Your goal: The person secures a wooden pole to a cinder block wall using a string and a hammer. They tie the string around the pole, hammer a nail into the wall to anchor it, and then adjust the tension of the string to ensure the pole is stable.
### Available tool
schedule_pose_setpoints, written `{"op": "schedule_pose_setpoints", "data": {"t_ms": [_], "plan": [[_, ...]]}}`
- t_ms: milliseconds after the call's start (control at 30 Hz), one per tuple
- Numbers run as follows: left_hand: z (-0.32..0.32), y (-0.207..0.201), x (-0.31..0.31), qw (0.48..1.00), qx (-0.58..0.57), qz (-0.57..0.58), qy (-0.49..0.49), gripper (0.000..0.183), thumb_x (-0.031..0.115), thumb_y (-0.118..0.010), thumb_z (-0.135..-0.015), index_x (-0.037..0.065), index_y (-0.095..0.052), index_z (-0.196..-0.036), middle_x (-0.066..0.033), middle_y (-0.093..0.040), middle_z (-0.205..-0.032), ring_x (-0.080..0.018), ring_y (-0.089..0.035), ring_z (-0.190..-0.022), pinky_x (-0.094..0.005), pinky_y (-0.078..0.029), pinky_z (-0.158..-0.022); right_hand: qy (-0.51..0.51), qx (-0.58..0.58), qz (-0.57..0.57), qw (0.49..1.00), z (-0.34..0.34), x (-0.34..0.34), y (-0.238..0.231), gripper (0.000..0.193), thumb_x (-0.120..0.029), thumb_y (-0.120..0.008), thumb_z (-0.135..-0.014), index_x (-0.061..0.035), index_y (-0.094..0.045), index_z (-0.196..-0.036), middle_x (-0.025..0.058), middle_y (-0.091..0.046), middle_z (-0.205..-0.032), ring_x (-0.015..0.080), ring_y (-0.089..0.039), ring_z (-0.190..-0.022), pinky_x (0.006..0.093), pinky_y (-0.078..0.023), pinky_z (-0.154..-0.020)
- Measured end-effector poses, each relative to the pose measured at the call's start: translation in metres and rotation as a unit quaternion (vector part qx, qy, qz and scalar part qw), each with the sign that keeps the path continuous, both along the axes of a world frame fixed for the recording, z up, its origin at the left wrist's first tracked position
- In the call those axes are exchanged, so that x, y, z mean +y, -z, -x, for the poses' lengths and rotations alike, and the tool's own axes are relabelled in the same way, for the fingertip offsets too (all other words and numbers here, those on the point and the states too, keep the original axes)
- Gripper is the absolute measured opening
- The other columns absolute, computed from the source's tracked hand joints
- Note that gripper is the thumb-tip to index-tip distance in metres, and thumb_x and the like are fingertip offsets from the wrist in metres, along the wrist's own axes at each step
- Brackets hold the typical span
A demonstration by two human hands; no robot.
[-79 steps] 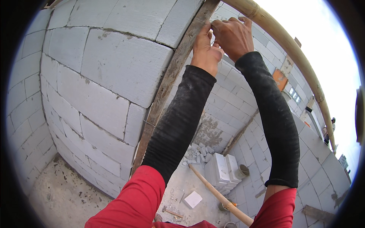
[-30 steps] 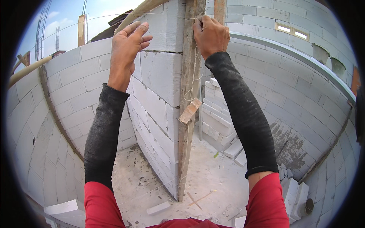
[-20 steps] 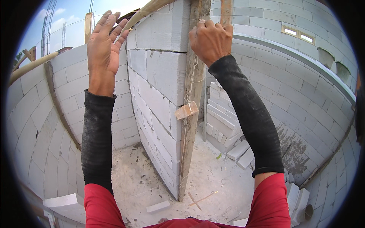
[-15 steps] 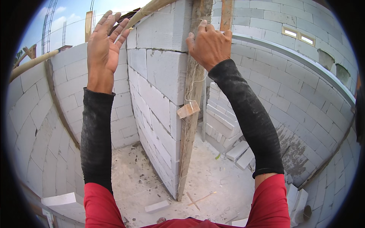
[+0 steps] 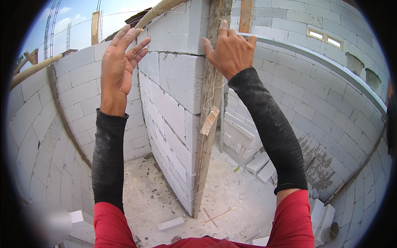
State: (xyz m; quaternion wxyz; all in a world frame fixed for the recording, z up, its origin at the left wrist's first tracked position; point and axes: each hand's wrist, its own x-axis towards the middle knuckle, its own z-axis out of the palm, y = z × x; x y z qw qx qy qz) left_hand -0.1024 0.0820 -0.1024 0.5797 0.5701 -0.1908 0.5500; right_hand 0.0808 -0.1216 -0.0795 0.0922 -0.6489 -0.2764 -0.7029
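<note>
My left hand (image 5: pixel 118 74) is raised with its fingers apart, palm turned toward the white block wall (image 5: pixel 178 78), and nothing shows in it. My right hand (image 5: pixel 232 51) is at the upper part of an upright wooden post (image 5: pixel 205 165) along the wall's end. Its index finger reaches up to a thin string at the post; the thumb is spread to the left. The taut string (image 5: pixel 159 11) runs leftward from the post above the wall. Below my right hand, loose string (image 5: pixel 213 93) dangles down the post, with a small wood block (image 5: pixel 210 120) hanging by it.
A wooden pole (image 5: pixel 163 11) slants behind the wall top. A metal channel (image 5: pixel 314 49) crosses at the right. White blocks (image 5: pixel 240 128) are stacked behind the post, and a loose block (image 5: pixel 170 224) and crossed sticks (image 5: pixel 213 218) lie on the floor. Something blurred and pale (image 5: pixel 45 225) is at lower left.
My left hand has lowered slightly and shifted right. My right hand's fingers have loosened, with the index extended and the thumb apart. The hanging wood block has turned more upright.
</note>
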Motion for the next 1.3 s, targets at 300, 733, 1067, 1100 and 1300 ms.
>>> {"op": "schedule_pose_setpoints", "data": {"t_ms": [300,733,1067,1100,1300], "plan": [[-0.03,0.121,-0.01,0.976,0.212,0.035,0.042,0.068,0.032,-0.065,-0.1,-0.002,-0.039,-0.154,-0.0279,-0.05,-0.148,-0.0348,-0.065,-0.122,-0.0401,-0.055,-0.099,-0.049,0.032,-0.006,0.998,0.01,-0.016,0.027,0.08,-0.063,-0.065,-0.09,0.0023,-0.06,-0.136,0.0098,-0.068,-0.076,0.0171,-0.058,-0.057,0.0436,-0.036,-0.068],[-0.038,0.123,-0.046,0.978,0.209,-0.013,-0.003,0.047,0.03,-0.069,-0.098,-0.001,-0.064,-0.132,-0.0155,-0.069,-0.124,-0.0236,-0.069,-0.109,-0.0341,-0.054,-0.091,-0.398,0.221,-0.1,0.885,-0.003,-0.052,0.032,0.034,-0.026,-0.069,-0.094,-0.0008,-0.068,-0.117,0.0095,-0.067,-0.089,0.0174,-0.061,-0.066,0.0341,-0.052,-0.065],[-0.02,0.232,-0.077,0.947,0.289,-0.044,-0.134,0.033,0.023,-0.077,-0.092,-0.002,-0.07,-0.113,-0.0103,-0.072,-0.106,-0.0179,-0.069,-0.098,-0.0315,-0.055,-0.086,-0.49,0.522,-0.135,0.684,0.034,-0.134,0.247,0.035,-0.026,-0.068,-0.098,0.0008,-0.066,-0.12,0.0039,-0.065,-0.091,0.0076,-0.058,-0.073,0.0256,-0.051,-0.065],[-0.024,0.242,-0.085,0.941,0.293,-0.057,-0.162,0.033,0.023,-0.079,-0.09,-0.002,-0.07,-0.111,-0.0098,-0.071,-0.105,-0.0178,-0.068,-0.098,-0.0318,-0.055,-0.086,-0.495,0.563,-0.164,0.641,0.037,-0.135,0.284,0.035,-0.027,-0.068,-0.099,0.0011,-0.066,-0.12,0.0044,-0.067,-0.093,0.0076,-0.059,-0.074,0.0254,-0.052,-0.066],[-0.06,0.224,-0.135,0.897,0.176,-0.203,-0.35,0.039,0.017,-0.083,-0.083,-0.002,-0.067,-0.114,-0.0126,-0.068,-0.108,-0.0213,-0.067,-0.101,-0.0329,-0.055,-0.083,-0.457,0.701,-0.193,0.513,0.074,-0.133,0.413,0.038,-0.03,-0.066,-0.101,0.0033,-0.065,-0.12,0.0042,-0.067,-0.098,0.0098,-0.061,-0.077,0.0267,-0.054,-0.072]]}}
